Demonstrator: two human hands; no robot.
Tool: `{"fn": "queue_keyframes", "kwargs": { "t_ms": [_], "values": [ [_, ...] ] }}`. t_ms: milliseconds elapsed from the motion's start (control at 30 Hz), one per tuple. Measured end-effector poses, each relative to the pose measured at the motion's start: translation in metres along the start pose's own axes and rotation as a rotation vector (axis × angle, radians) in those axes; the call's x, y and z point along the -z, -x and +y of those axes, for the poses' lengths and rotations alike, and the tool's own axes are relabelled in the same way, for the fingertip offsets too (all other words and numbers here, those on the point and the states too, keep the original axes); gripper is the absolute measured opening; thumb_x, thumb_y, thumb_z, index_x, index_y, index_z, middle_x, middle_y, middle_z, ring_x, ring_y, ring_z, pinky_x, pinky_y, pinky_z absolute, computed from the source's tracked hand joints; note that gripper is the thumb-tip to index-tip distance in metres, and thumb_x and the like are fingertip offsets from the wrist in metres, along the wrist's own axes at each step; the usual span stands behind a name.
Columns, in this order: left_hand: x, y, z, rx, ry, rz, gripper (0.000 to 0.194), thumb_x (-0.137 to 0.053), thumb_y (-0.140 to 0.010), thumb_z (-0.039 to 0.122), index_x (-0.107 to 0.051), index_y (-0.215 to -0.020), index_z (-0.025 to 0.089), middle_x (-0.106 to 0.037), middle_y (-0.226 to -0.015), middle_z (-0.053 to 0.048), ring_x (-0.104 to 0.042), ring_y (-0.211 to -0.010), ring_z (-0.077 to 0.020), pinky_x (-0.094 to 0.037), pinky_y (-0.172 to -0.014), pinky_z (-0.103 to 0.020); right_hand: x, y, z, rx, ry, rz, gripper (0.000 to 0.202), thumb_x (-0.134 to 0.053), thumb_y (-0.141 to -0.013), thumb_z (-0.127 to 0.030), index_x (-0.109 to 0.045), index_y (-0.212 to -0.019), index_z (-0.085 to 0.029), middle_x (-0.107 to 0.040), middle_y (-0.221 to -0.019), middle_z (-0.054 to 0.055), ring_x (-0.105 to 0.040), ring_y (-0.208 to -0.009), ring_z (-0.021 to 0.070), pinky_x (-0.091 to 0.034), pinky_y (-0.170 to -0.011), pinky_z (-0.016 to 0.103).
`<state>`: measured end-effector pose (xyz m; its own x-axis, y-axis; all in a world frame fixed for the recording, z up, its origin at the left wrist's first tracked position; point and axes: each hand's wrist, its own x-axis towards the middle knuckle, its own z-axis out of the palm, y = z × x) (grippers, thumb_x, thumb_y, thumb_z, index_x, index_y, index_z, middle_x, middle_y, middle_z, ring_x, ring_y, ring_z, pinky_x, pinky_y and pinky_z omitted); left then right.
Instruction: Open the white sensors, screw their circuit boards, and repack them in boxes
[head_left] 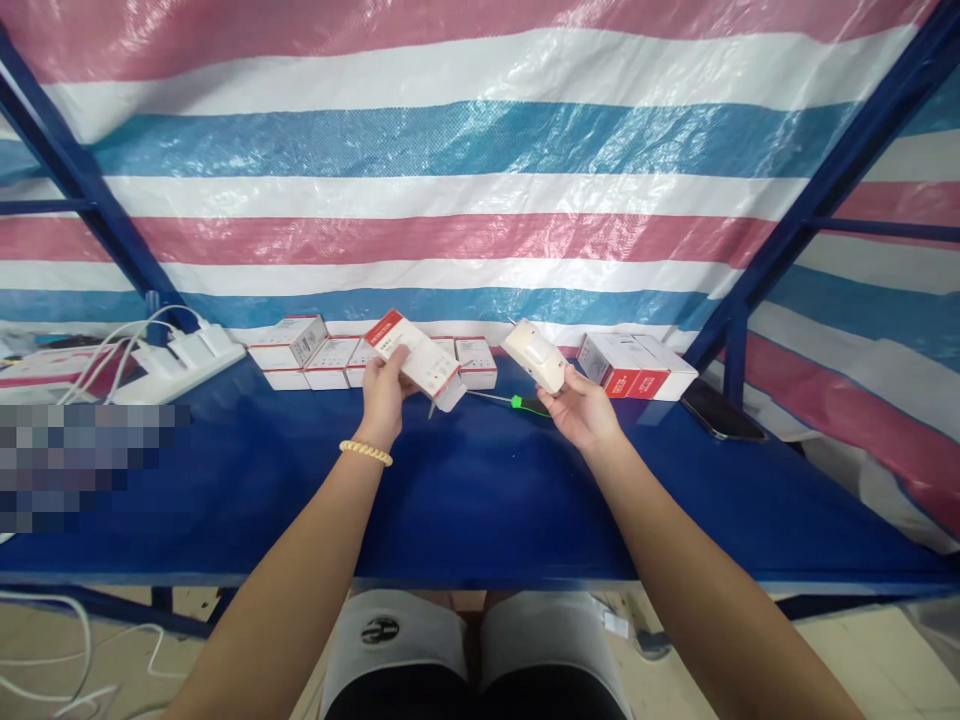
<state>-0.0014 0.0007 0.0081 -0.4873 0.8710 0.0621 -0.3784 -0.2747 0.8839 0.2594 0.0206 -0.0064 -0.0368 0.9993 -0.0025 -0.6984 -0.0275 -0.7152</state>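
My left hand [385, 398] grips a white and red box [421, 362] held tilted above the blue table, with an end flap standing out at its lower right. In my right hand [583, 406] is a white plastic detector [535, 355], held by its lower end between thumb and fingers. The box and the detector are apart. Beneath and between them lies a screwdriver [528, 405] with a green and black handle, its shaft pointing left.
White boxes [289, 345] stand in a row at the back left. More red and white boxes [637, 366] are at the back right, beside a dark phone [722, 411]. A power strip [180, 368] with cables lies on the left of the blue table [495, 500].
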Motion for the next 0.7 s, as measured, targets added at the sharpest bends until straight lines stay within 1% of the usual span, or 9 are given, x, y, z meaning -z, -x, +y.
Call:
{"fn": "queue_keyframes", "kwargs": {
  "t_ms": [100,167,267,333,400,467,567,633,700],
  "values": [
    [-0.004,0.01,-0.007,-0.144,-0.144,-0.192,0.043,-0.082,-0.067,0.035,-0.057,-0.097,0.019,-0.073,-0.09,-0.005,-0.071,-0.083,-0.0225,-0.057,-0.074,-0.035,0.001,-0.002,0.004,-0.032,0.029,0.105,0.007,-0.061,-0.087,-0.018,-0.068,-0.085,-0.019,-0.074,-0.08,0.003,-0.069,-0.07,0.013,-0.06,-0.059,0.023],
    [-0.005,0.016,-0.009,-0.255,-0.186,-0.324,0.049,-0.084,-0.066,0.036,-0.058,-0.103,0.02,-0.073,-0.095,-0.006,-0.07,-0.087,-0.0216,-0.056,-0.079,-0.035,0.003,-0.004,0.007,-0.04,0.074,0.121,0.005,-0.063,-0.086,-0.019,-0.067,-0.084,-0.02,-0.074,-0.08,0.003,-0.069,-0.071,0.0138,-0.059,-0.06,0.024],
    [-0.004,0.021,-0.006,-0.411,-0.21,-0.401,0.05,-0.084,-0.068,0.035,-0.06,-0.11,0.022,-0.072,-0.104,-0.005,-0.069,-0.095,-0.0204,-0.053,-0.086,-0.033,0.006,-0.006,0.01,-0.037,0.128,0.1,0.002,-0.065,-0.084,-0.02,-0.067,-0.084,-0.021,-0.074,-0.081,0.003,-0.068,-0.072,0.0149,-0.059,-0.062,0.027],
    [-0.003,0.021,-0.002,-0.47,-0.242,-0.378,0.046,-0.084,-0.069,0.034,-0.062,-0.107,0.022,-0.071,-0.107,-0.005,-0.067,-0.099,-0.0201,-0.051,-0.088,-0.031,0.008,-0.007,0.012,-0.03,0.144,0.098,0.001,-0.066,-0.083,-0.021,-0.067,-0.083,-0.021,-0.074,-0.082,0.003,-0.068,-0.075,0.016,-0.06,-0.065,0.03],
    [-0.003,0.019,0.001,-0.46,-0.267,-0.309,0.043,-0.084,-0.067,0.035,-0.063,-0.102,0.021,-0.071,-0.104,-0.005,-0.066,-0.098,-0.0202,-0.05,-0.087,-0.03,0.009,-0.009,0.013,-0.016,0.152,0.091,0.001,-0.067,-0.082,-0.022,-0.066,-0.082,-0.022,-0.074,-0.085,0.003,-0.069,-0.08,0.0172,-0.061,-0.071,0.033],
    [-0.003,0.014,0.003,-0.374,-0.212,-0.211,0.044,-0.084,-0.065,0.036,-0.061,-0.1,0.02,-0.07,-0.1,-0.005,-0.066,-0.095,-0.0206,-0.051,-0.084,-0.031,0.009,-0.01,0.013,0.007,0.142,0.083,0.002,-0.067,-0.082,-0.022,-0.065,-0.081,-0.023,-0.074,-0.088,0.003,-0.07,-0.087,0.018,-0.061,-0.078,0.035],
    [0.0,0.003,0.004,-0.198,-0.083,-0.033,0.053,-0.079,-0.067,0.034,-0.052,-0.112,0.023,-0.068,-0.097,-0.005,-0.067,-0.092,-0.0223,-0.053,-0.079,-0.033,0.008,-0.01,0.01,0.052,0.076,0.092,0.002,-0.066,-0.082,-0.022,-0.065,-0.082,-0.023,-0.074,-0.089,0.002,-0.069,-0.092,0.0176,-0.062,-0.082,0.034],
    [0.007,-0.006,0.003,-0.119,-0.13,0.061,0.061,-0.076,-0.068,0.031,-0.045,-0.121,0.024,-0.066,-0.099,-0.005,-0.067,-0.096,-0.0254,-0.054,-0.08,-0.035,0.005,-0.007,0.006,0.071,0.004,0.094,0.003,-0.067,-0.082,-0.022,-0.065,-0.082,-0.024,-0.074,-0.09,0.002,-0.069,-0.093,0.0167,-0.062,-0.082,0.032],
    [0.016,-0.014,0.002,-0.081,-0.287,0.047,0.057,-0.073,-0.068,0.032,-0.047,-0.117,0.021,-0.065,-0.101,-0.009,-0.066,-0.1,-0.0305,-0.053,-0.082,-0.041,0.001,-0.003,0.002,0.065,-0.057,0.068,0.006,-0.068,-0.079,-0.02,-0.065,-0.083,-0.024,-0.075,-0.091,0.001,-0.069,-0.093,0.0162,-0.063,-0.082,0.03]
  ]
}}
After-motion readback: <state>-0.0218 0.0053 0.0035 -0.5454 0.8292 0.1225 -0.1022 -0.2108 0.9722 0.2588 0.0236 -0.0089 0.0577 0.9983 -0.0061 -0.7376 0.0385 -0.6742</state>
